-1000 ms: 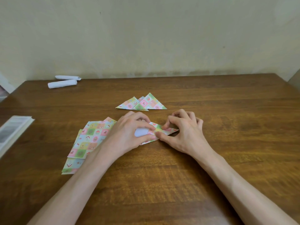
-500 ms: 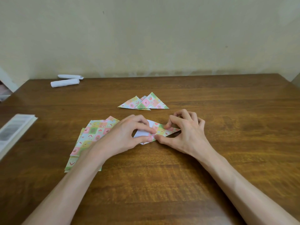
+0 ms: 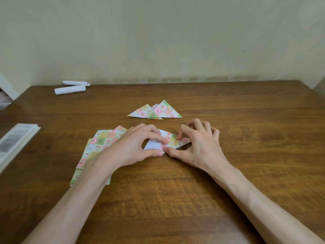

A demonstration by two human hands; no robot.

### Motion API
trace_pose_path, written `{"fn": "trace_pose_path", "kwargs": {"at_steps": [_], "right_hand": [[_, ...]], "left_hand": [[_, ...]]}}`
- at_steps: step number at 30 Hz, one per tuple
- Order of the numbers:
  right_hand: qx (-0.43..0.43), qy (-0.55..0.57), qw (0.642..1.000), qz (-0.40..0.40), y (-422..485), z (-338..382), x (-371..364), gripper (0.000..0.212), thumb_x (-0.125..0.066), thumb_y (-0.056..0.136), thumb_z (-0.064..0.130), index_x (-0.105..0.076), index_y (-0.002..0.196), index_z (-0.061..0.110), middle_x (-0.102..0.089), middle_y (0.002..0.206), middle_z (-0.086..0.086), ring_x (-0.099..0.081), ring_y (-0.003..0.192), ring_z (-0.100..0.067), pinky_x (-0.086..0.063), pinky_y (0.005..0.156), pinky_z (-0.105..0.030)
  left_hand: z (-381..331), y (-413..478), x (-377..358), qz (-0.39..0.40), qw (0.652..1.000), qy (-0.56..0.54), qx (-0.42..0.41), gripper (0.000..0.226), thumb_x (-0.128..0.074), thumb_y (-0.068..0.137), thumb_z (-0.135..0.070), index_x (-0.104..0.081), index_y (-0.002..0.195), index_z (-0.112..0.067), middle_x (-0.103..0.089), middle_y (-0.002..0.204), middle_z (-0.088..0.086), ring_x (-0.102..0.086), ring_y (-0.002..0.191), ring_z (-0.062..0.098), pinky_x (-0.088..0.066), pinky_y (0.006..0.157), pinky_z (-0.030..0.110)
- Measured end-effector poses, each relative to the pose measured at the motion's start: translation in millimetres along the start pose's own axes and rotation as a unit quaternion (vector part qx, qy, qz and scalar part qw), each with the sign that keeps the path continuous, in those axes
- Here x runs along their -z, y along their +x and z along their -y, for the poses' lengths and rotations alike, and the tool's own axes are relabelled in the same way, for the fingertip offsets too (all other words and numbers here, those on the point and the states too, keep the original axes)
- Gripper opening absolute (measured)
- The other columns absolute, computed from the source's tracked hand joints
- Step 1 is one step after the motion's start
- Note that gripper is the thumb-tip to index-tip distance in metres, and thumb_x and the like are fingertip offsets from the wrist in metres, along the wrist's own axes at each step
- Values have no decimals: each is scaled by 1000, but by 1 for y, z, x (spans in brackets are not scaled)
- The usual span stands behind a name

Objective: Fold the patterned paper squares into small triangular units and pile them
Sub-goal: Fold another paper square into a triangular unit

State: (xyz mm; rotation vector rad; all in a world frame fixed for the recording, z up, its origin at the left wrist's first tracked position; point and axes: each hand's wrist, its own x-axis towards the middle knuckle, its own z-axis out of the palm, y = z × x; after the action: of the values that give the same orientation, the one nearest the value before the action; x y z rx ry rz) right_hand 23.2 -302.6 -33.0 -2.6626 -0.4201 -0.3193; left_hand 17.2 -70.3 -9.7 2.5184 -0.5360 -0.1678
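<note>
Both hands meet over one half-folded paper [image 3: 173,140] lying flat on the desk [image 3: 255,131]. The left hand [image 3: 133,147] has its fingers curled, and its forefinger and thumb pinch the paper's left part, where the plain white underside faces up. The right hand [image 3: 198,147] is curled too. Its forefinger tip presses down on the patterned flap, its thumb lies along the paper's near edge, and its other fingers are arched clear of the desk. The thumb tips of the two hands almost touch at the paper's near edge, so each hand grips the same sheet.

Under and just outside the left wrist lies the stack of squares [image 3: 103,141] - flat, slightly fanned, patterned side up, partly covered by the forearm. Beyond the hands, apart from them, sits the pile of triangles [image 3: 156,111]: a few folded pieces overlapping one another, points aimed away from the person.

Far beyond the left hand, near the desk's back edge, lie two white rolls [image 3: 70,89] side by side, close together. Well out to the left of the left hand, a pale booklet [image 3: 15,143] rests at the desk's edge, its print too blurred to read. A plain cream wall [image 3: 175,41] stands behind the desk.
</note>
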Motion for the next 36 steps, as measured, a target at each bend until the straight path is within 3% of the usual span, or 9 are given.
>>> {"fn": "trace_pose_path", "kwargs": {"at_steps": [5, 16, 26, 32, 36], "right_hand": [[-1, -31, 1000, -4, -3, 6, -2, 68, -51, 63, 96, -54, 93, 35, -48, 117, 9, -44, 119, -22, -31, 103, -47], [-26, -90, 995, 23, -5, 18, -8, 90, -38, 61, 100, -49, 107, 24, -44, 120, 2, -41, 126, -28, -28, 112, -56], [-39, -8, 999, 19, -1, 9, -12, 71, -46, 60, 94, -47, 97, 34, -40, 120, 8, -34, 133, -19, -17, 118, -50], [-35, -6, 999, 28, -2, 10, -12, 66, -46, 62, 92, -45, 96, 36, -38, 122, 10, -32, 134, -18, -15, 118, -50], [-41, 34, 998, 46, 0, 3, -6, 65, -45, 60, 91, -51, 98, 39, -38, 122, 15, -31, 134, -12, -14, 117, -44]], "left_hand": [[3, -2, 6, 41, 999, 11, 1, 36, -73, 91, -49, -64, 124, -58, -51, 126, -33, -43, 126, 2, -37, 113, 42], [4, -10, 9, 44, 999, -27, -7, 50, -75, 93, -34, -51, 133, -53, -54, 124, -33, -42, 130, -2, -37, 115, 42], [2, -7, 10, 54, 998, -8, 10, 51, -77, 92, -34, -49, 130, -53, -52, 125, -35, -41, 129, -2, -35, 115, 43], [0, -7, 6, 45, 999, -3, 0, 35, -70, 95, -43, -57, 125, -54, -50, 129, -34, -38, 131, -3, -36, 113, 45], [0, -3, 4, 46, 999, 7, 15, 34, -71, 94, -46, -61, 124, -58, -48, 129, -34, -39, 129, 0, -35, 112, 46]]}}
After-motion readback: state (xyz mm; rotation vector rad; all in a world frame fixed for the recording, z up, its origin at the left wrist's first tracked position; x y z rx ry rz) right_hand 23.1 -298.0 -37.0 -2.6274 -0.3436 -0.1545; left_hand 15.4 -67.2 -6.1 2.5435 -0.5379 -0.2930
